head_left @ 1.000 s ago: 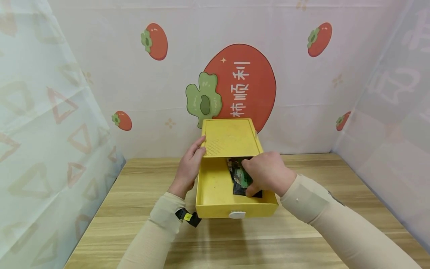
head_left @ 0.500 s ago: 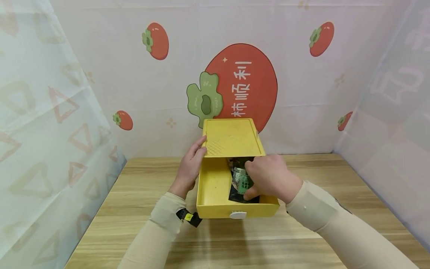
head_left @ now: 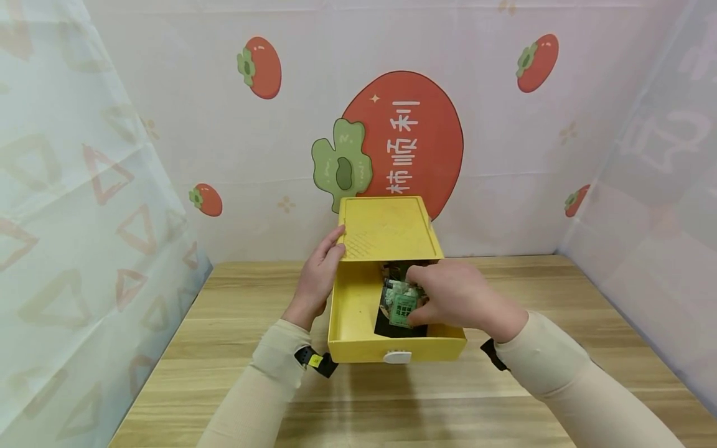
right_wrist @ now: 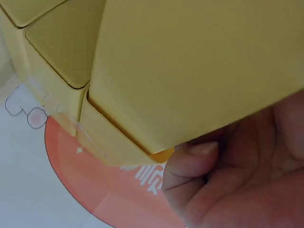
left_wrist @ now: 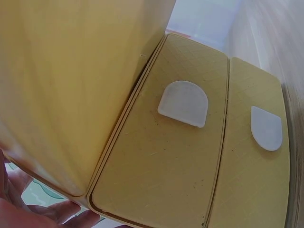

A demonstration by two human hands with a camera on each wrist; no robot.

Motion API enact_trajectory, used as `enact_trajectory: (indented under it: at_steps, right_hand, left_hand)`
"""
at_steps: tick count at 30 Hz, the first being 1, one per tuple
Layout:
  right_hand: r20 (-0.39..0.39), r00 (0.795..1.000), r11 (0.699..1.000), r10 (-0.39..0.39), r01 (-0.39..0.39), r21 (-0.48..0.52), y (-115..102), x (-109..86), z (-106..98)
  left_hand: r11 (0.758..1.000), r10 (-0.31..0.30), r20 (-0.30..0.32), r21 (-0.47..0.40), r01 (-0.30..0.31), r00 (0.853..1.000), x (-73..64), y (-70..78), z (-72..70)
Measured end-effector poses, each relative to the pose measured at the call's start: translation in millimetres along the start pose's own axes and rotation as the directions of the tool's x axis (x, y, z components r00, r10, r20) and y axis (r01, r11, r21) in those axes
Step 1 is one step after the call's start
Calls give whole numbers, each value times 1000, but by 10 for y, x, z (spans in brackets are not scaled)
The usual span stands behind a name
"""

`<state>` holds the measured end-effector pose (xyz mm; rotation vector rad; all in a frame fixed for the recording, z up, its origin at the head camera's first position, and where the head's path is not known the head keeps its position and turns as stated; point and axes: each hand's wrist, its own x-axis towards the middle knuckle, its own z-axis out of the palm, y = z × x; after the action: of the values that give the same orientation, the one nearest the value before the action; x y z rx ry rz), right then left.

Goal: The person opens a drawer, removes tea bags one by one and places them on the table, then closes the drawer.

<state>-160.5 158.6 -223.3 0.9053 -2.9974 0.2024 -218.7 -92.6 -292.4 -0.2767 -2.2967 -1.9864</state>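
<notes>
While the left hand (head_left: 316, 280) is resting left of centre in the head view, its fingers are lying fairly straight against the side of a yellow drawer cabinet (head_left: 389, 227) — touching it without gripping. Right of centre, the right hand (head_left: 467, 292) is reaching into the pulled-out top drawer (head_left: 353, 305), its thumb and forefinger curling about the right side of a black packet with a green label (head_left: 399, 309); the other fingertips are staying hidden. That packet is sitting inside the drawer, below and right of the frame's centre, with another dark packet (head_left: 396, 270) showing behind it. A white pull tab (head_left: 397, 357) is jutting from the drawer front — two closed drawers (left_wrist: 152, 161) are filling the left wrist view's centre and right. Wood-grain tabletop (head_left: 241, 361) is spanning the head view's bottom.
</notes>
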Motion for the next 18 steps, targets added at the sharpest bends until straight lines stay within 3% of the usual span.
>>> enact_trajectory:
  at_steps: [6,11,15,18]
  right_hand:
    - [-33,999,990,-37,41,136,51,-35,-31]
    - [-43,999,968,-1,12,249,88,-72,-27]
    - [-42,998,923,55,-35,384,141,-110,-8]
    - [-45,995,865,86,-52,499,192,-146,-9]
  left_hand:
    - [1000,2,3,-1,-2,1000,5,-14,-14]
    - [1000,-3,-1,-4,3,1000,-2,-22,-20]
    - [1000,-5,1,-1,5,1000,-3,-27,-19]
    - [1000,-10,0,2,10,1000,-6,-20,-11]
